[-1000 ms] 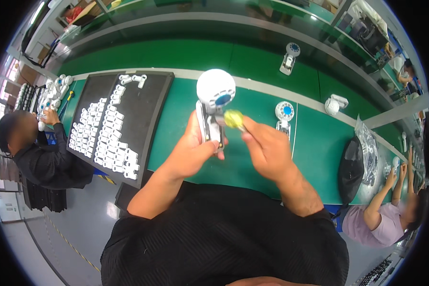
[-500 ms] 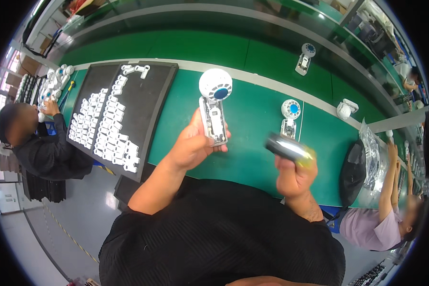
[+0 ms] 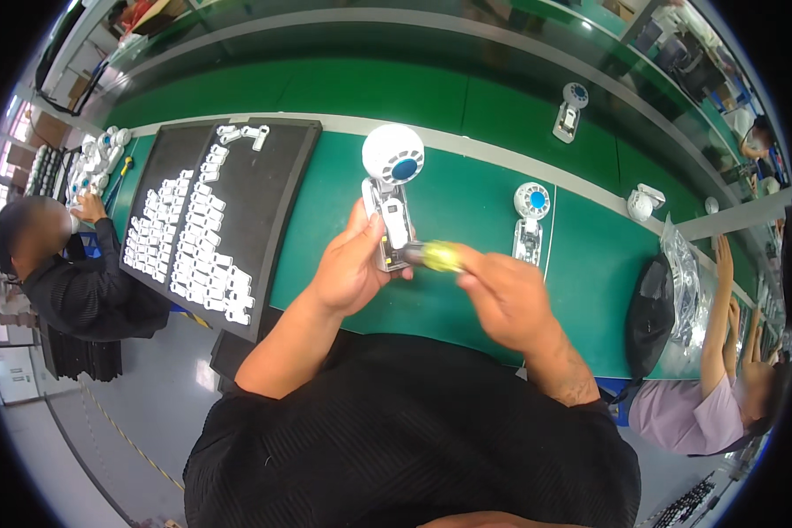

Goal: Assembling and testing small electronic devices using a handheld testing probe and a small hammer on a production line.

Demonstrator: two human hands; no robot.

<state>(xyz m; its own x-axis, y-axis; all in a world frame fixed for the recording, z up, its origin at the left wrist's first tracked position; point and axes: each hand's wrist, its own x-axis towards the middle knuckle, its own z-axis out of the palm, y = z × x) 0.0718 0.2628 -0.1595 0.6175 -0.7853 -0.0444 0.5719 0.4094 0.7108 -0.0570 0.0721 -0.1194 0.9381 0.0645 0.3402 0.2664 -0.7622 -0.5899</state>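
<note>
My left hand [image 3: 350,264] is wrapped around the lower body of a white device [image 3: 394,157], holding it above the green table. The device has a ball-shaped head with a blue disc ringed by dark slots, and its long body lies open with inner parts showing. In my right hand [image 3: 512,299] is a tool with a dark end and a yellow-green part [image 3: 440,256], blurred by motion. Its dark end meets or overlaps the lower body of the device beside my left fingers; whether they touch I cannot tell. A similar device [image 3: 531,202] lies beyond my right hand.
At left, a dark foam tray [image 3: 277,211] carries rows of small white parts. More white devices [image 3: 640,206] [image 3: 570,113] lie at far right, the second on the green belt. A black bag [image 3: 651,317] with clear plastic sits right. Co-workers work at both sides.
My right hand has swung left with the tool, bringing it from beside the second device to the lower body of the held one. My left hand has barely moved.
</note>
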